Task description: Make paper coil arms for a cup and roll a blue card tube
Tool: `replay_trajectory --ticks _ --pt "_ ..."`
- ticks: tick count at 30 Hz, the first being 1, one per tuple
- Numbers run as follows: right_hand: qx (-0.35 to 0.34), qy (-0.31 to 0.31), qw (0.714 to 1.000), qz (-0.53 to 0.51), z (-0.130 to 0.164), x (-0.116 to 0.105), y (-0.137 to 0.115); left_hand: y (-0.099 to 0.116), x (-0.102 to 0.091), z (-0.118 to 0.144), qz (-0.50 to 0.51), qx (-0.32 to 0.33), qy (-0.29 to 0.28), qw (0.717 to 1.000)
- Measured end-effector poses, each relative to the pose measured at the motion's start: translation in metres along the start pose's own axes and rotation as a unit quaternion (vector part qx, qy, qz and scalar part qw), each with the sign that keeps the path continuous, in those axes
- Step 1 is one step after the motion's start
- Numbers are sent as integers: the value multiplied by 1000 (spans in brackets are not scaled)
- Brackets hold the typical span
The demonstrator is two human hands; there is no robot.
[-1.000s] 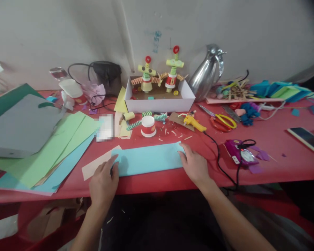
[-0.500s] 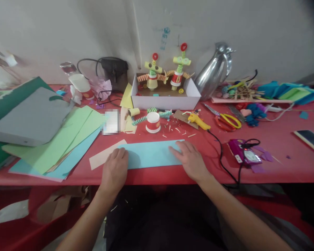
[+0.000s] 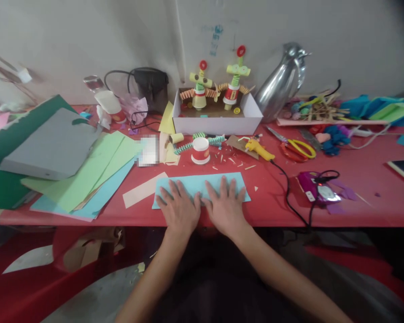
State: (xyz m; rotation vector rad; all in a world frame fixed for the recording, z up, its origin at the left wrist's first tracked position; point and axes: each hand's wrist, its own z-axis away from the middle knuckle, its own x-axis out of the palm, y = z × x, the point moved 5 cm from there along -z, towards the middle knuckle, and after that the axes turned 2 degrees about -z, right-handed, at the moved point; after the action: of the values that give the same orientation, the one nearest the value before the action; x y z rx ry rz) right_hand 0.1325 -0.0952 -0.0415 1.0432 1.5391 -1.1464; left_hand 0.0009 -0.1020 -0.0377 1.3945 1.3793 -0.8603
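A light blue sheet of paper (image 3: 202, 183), long and narrow, lies flat along the front of the red table. My left hand (image 3: 180, 208) presses on its left half with fingers spread. Beside it, my right hand (image 3: 225, 206) lies flat on the right half, fingers also apart, and the two thumbs nearly meet. A pale pink paper strip (image 3: 139, 192) sticks out to the left of the blue sheet. Behind the sheet stands an upturned red and white paper cup (image 3: 201, 151), with green and blue folded paper springs (image 3: 217, 141) around it.
A white box (image 3: 218, 125) with two paper-cup figures stands at the back. To the right are a yellow glue gun (image 3: 261, 150), scissors (image 3: 296, 149), a purple power socket (image 3: 318, 188) and a metal jug (image 3: 283, 83). Coloured paper sheets (image 3: 87, 166) are stacked at left.
Both hands have moved inward from the ends of the blue paper to its middle. The fingers of my left hand, bent before, are now spread flat. The view has shifted slightly.
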Motion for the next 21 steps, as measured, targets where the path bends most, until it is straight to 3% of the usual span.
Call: replay_trajectory --ticks 3,6,11,14,17,21 --pt "-7 -17 1000 8 4 7 16 -10 2 4 28 6 9 1000" --pt "23 -41 998 32 9 3 48 -35 -1 11 57 6 4 998" --pt "87 -39 994 54 16 -3 89 -74 -24 20 13 -9 38 999" --pt "86 -17 995 56 15 -3 90 -59 -32 4 2 79 45 996" --pt "80 10 995 55 14 -3 83 -27 -24 -30 15 185 -50 981" --pt "92 28 995 35 12 -1 82 -9 -12 -84 -32 164 -190 968"
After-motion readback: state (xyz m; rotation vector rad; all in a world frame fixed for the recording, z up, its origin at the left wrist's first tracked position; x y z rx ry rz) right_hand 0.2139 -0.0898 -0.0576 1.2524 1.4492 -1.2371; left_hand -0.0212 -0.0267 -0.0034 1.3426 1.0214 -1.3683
